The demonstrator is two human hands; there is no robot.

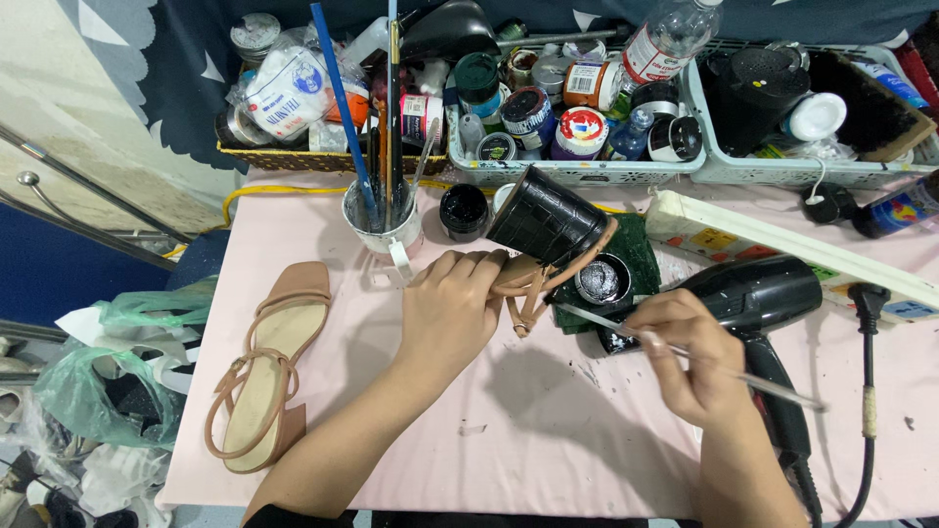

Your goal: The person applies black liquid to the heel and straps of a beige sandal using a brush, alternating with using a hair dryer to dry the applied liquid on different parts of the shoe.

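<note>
Your left hand (450, 313) clasps the block-heeled sandal (543, 240) mid-counter (548, 440); your right hand (685, 357) pinches a thin brush (626, 328) near the paint tin (601, 280).

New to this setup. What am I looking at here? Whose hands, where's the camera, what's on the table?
One picture, from a camera on a person's head looking down at their own bare hands. The left hand holds a tan strappy sandal with a black block heel above the pink table. The right hand holds a thin brush pointed at it. The matching tan sandal lies to the left, a black hair dryer to the right. A white cup of brushes and baskets of paint jars sit at the back.
</note>
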